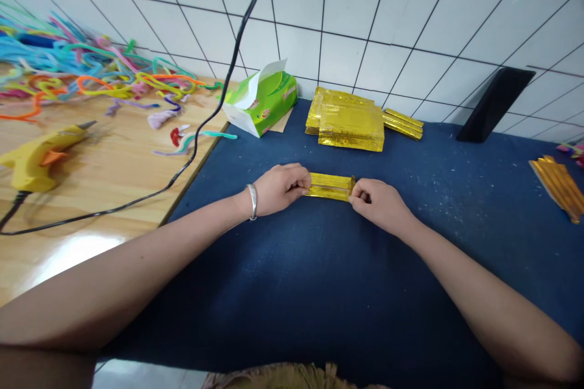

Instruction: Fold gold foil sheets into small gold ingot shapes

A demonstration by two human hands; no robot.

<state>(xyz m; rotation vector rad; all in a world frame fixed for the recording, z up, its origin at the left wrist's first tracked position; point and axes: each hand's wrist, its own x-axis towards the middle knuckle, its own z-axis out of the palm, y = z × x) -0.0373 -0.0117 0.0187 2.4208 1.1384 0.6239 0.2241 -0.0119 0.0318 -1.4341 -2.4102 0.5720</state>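
Note:
A folded strip of gold foil paper [330, 186] lies on the dark blue cloth [319, 279] in the middle of the view. My left hand [279, 187], with a silver bangle on its wrist, pinches the strip's left end with closed fingers. My right hand [379, 203] pinches its right end the same way. Both forearms rest low over the cloth.
A stack of gold foil sheets [347, 118] and folded gold strips [403, 123] lie behind. More folded gold pieces [559, 185] sit at the right edge. A green tissue pack [261, 102], yellow glue gun [39, 158], black cable [191, 152], pipe cleaners [82, 73] and a black object [493, 103] are around.

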